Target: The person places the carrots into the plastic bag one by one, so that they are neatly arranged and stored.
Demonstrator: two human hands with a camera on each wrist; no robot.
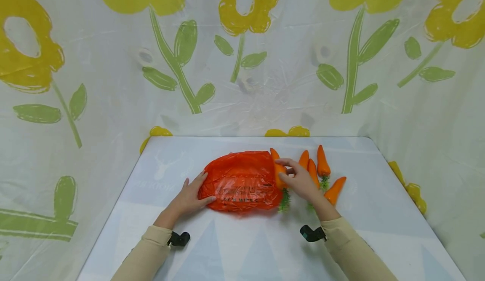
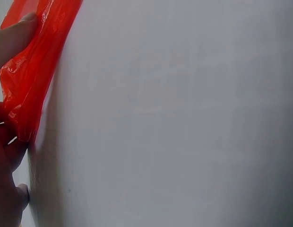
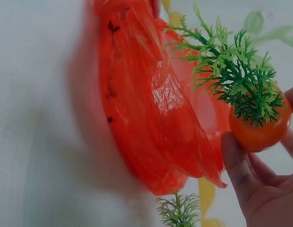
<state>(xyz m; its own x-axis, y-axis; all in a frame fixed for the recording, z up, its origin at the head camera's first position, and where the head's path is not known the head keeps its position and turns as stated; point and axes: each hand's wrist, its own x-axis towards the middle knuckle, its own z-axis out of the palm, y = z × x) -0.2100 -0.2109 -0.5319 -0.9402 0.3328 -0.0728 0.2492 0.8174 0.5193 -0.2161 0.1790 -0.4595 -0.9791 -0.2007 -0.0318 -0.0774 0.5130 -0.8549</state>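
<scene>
A red plastic bag (image 1: 240, 184) with dark print lies across the middle of the table. Its closed left end is held by my left hand (image 1: 189, 196); in the left wrist view the thumb (image 2: 16, 40) lies on the film, with fingers around the lower edge. At the bag's right end, my right hand (image 1: 301, 180) pinches an orange toy carrot (image 1: 279, 175) between thumb and fingers. That carrot's green leafy top (image 3: 253, 90) points toward the right wrist camera. Beside the carrot, the bag's loose edge (image 3: 203, 161) hangs crumpled. What is inside the bag cannot be made out.
Several loose carrots lie right of the bag, among them one at the back (image 1: 322, 161) and one beside my right wrist (image 1: 335, 190). Another leafy top (image 3: 179, 210) shows below the bag. A flower-printed curtain (image 1: 265, 95) surrounds the white table (image 1: 235, 251).
</scene>
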